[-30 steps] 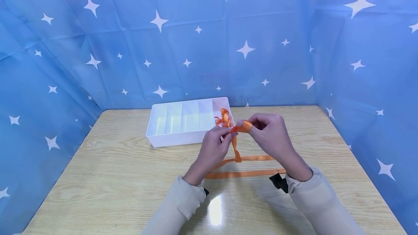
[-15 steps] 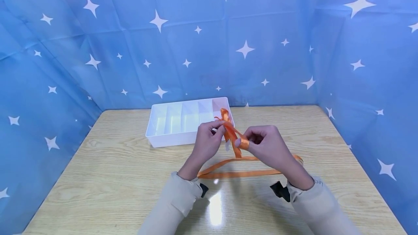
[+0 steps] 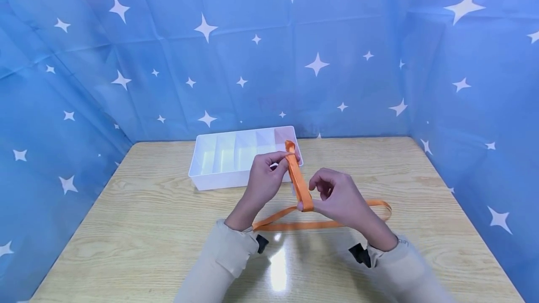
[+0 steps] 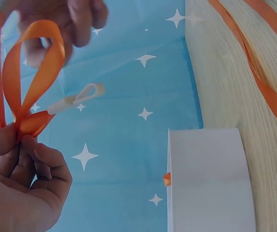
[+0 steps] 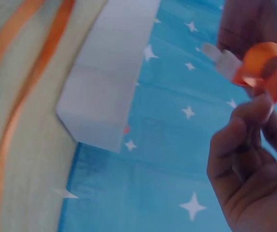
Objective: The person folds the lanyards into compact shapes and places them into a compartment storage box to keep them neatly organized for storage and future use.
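Observation:
An orange ribbon (image 3: 298, 181), folded into long loops, is stretched between both hands in front of the white box's right end. My left hand (image 3: 266, 176) pinches the upper part of the folds between thumb and fingertips; a short loop stands up beyond them. In the left wrist view a white piece with a small loop (image 4: 76, 99) sticks out from the gathered ribbon. The lower bend of the ribbon passes round the thumb of my right hand (image 3: 337, 195), whose other fingers are curled beside it. A long ribbon tail (image 3: 294, 226) lies in a loop on the table.
Behind the hands stands a white box (image 3: 223, 180) with several compartments. A bit of orange (image 4: 167, 179) shows at its edge in the left wrist view. The wood-look table (image 3: 126, 228) meets a blue star-patterned curtain (image 3: 261, 78) at the back and sides.
My right hand has come down and toward me, drawing the ribbon from a bunched fold into a taut strip. My left hand has shifted slightly left and up, still pinching the ribbon.

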The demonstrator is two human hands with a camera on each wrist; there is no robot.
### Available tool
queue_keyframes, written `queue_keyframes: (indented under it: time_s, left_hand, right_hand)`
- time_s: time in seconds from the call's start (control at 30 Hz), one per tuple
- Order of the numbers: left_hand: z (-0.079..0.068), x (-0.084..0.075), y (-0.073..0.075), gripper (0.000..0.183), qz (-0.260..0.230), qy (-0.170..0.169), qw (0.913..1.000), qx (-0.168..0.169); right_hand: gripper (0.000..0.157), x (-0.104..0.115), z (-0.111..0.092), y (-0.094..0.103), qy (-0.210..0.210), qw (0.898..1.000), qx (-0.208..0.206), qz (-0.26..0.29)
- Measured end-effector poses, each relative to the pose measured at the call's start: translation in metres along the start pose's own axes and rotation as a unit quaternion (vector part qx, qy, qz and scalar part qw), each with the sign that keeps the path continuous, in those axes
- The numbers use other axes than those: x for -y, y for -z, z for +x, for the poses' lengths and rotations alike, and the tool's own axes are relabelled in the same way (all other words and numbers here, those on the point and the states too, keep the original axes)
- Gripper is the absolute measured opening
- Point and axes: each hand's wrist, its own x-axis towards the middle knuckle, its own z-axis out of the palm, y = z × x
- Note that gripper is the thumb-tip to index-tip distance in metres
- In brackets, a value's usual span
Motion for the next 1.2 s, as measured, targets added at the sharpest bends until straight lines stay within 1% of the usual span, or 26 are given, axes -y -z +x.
queue_keyframes:
  time_s: [0.1,0.2,0.23,0.3,0.43,0.53,0.67,0.9,1.2]
  left_hand:
    - [0.000,0.000,-0.001,0.021,-0.013,-0.009,0.9998,0.009]
    - [-0.001,-0.001,-0.002,0.021,-0.020,-0.016,0.9996,0.016]
    - [-0.001,-0.002,-0.002,0.021,-0.020,-0.016,0.9995,0.018]
    - [-0.002,-0.002,-0.002,0.021,-0.020,-0.014,0.9994,0.023]
    - [-0.003,-0.004,-0.002,0.022,-0.020,-0.010,0.9993,0.030]
    - [-0.004,-0.006,-0.001,0.023,-0.018,-0.010,0.9992,0.035]
    - [-0.005,-0.008,0.000,0.023,-0.017,-0.008,0.9992,0.036]
    - [-0.006,-0.010,0.002,0.022,-0.020,-0.006,0.9994,0.027]
    - [-0.006,-0.011,0.003,0.023,-0.031,-0.011,0.9990,0.028]
  right_hand:
    - [0.050,-0.006,-0.001,-0.006,0.001,1.000,-0.019,-0.023]
    - [0.070,-0.010,-0.002,-0.011,-0.004,0.999,-0.021,-0.028]
    - [0.075,-0.011,-0.002,-0.012,-0.008,1.000,-0.019,-0.024]
    - [0.076,-0.013,-0.003,-0.013,-0.017,1.000,-0.011,-0.010]
    - [0.068,-0.014,-0.003,-0.016,-0.045,0.998,0.003,0.034]
    - [0.062,-0.017,-0.002,-0.018,-0.052,0.997,0.004,0.061]
    - [0.054,-0.022,0.000,-0.021,-0.032,0.996,0.001,0.085]
    - [0.039,-0.026,0.001,-0.024,0.009,0.993,-0.003,0.118]
    - [0.024,-0.025,-0.001,-0.026,0.015,0.990,-0.008,0.138]
